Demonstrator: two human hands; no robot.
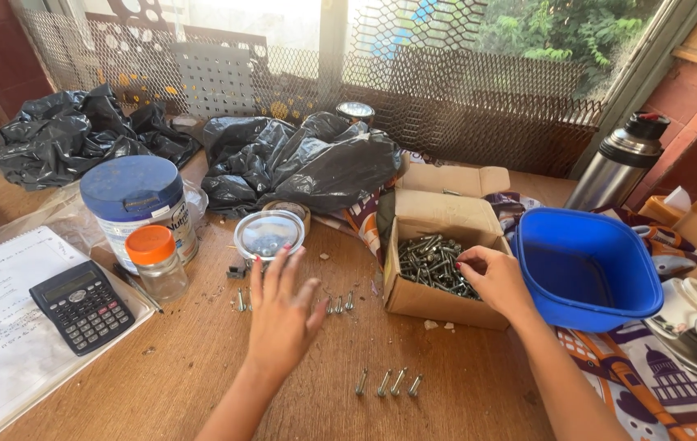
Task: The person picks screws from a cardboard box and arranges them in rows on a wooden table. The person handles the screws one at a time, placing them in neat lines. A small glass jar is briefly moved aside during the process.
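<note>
Cardboard box (444, 269) of bolts, right hand (495, 280) dipping in at centre frame.
Its fingertips hide among bolts, grip unclear; left hand (281, 310) hovers, fingers spread wide, blurred.

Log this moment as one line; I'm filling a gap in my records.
left hand: open, over loose bolts | right hand: reaching into cardboard box of bolts | four bolts lined on wooden table

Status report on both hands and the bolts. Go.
Left hand open, spread above loose bolts on table. Right hand reaching into cardboard box of bolts. Nothing blocking.
</note>
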